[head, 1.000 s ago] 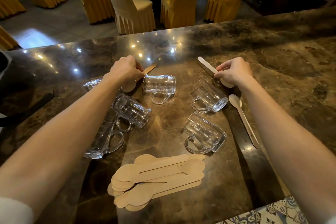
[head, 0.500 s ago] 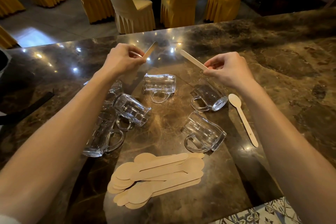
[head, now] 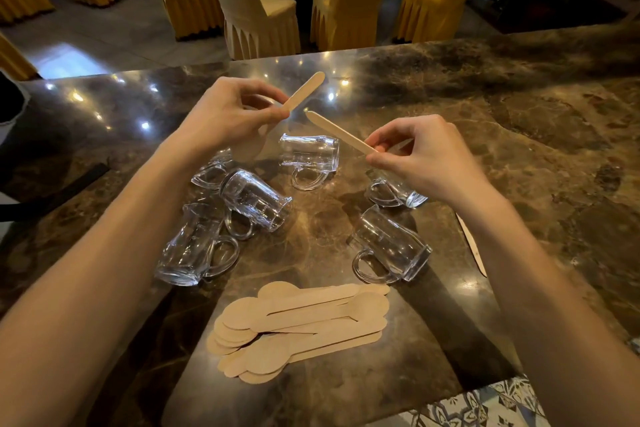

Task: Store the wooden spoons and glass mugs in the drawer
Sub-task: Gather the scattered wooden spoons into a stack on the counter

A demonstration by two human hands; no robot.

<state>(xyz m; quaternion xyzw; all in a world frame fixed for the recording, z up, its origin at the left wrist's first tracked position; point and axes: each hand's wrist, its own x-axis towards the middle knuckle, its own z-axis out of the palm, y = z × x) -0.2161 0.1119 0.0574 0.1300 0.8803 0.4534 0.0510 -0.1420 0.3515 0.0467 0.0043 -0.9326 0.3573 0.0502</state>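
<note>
My left hand (head: 221,118) pinches a wooden spoon (head: 306,89), handle pointing up and right, bowl hanging below the palm. My right hand (head: 426,156) pinches a second wooden spoon (head: 337,131) whose handle points up and left toward the first. Both are held above the marble counter (head: 519,135). Under the hands several glass mugs lie on their sides, one at centre (head: 310,152), one at left (head: 254,199), one at front right (head: 391,248). A stack of wooden spoons (head: 301,322) lies near the front edge. One more spoon (head: 471,243) lies partly hidden behind my right forearm. No drawer is visible.
Yellow-covered chairs (head: 349,0) stand around a dark table beyond the counter's far edge. A dark object (head: 14,135) sits at the far left of the counter. Patterned floor tiles (head: 491,406) show below the counter's near edge at bottom right.
Both hands lifted their spoons off the counter and came closer together over the mugs. The spoon handles now nearly meet. The mugs and the stack have not moved.
</note>
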